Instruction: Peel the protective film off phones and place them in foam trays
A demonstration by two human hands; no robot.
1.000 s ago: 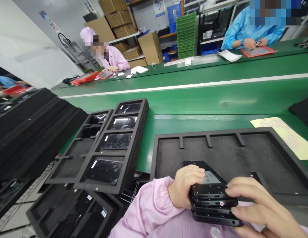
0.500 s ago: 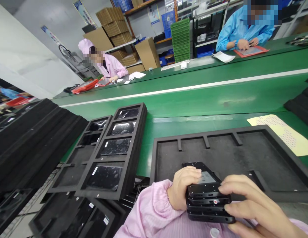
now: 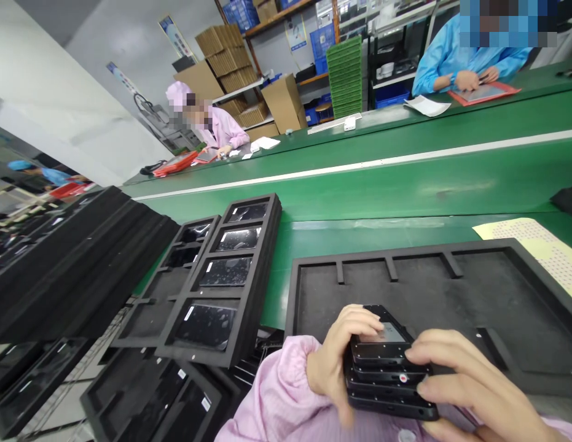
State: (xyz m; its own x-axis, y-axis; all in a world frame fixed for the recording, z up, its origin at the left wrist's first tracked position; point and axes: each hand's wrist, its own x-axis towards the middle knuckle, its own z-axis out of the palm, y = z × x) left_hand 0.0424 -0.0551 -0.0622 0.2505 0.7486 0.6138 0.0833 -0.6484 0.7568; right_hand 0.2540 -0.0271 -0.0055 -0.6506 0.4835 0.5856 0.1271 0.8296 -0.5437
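Note:
My left hand (image 3: 337, 362) grips the left side of a stack of black devices (image 3: 387, 374), fingers curled over its top. My right hand (image 3: 470, 383) holds the stack's right end, fingertips pressed against the edges. The stack is held close to my body, just above the near edge of a large black foam tray (image 3: 451, 288) with open compartments. Pink sleeves cover both my arms.
A stack of black foam trays (image 3: 249, 288) holding dark screens sits left of the big tray, with more trays (image 3: 74, 264) further left and below. A yellow perforated sheet (image 3: 539, 245) lies right. Beyond the green conveyor (image 3: 405, 178), a person in pink and a person in blue work.
The view has shifted slightly to the right. My hands keep hold of the stack, with the left fingers settling lower along its side.

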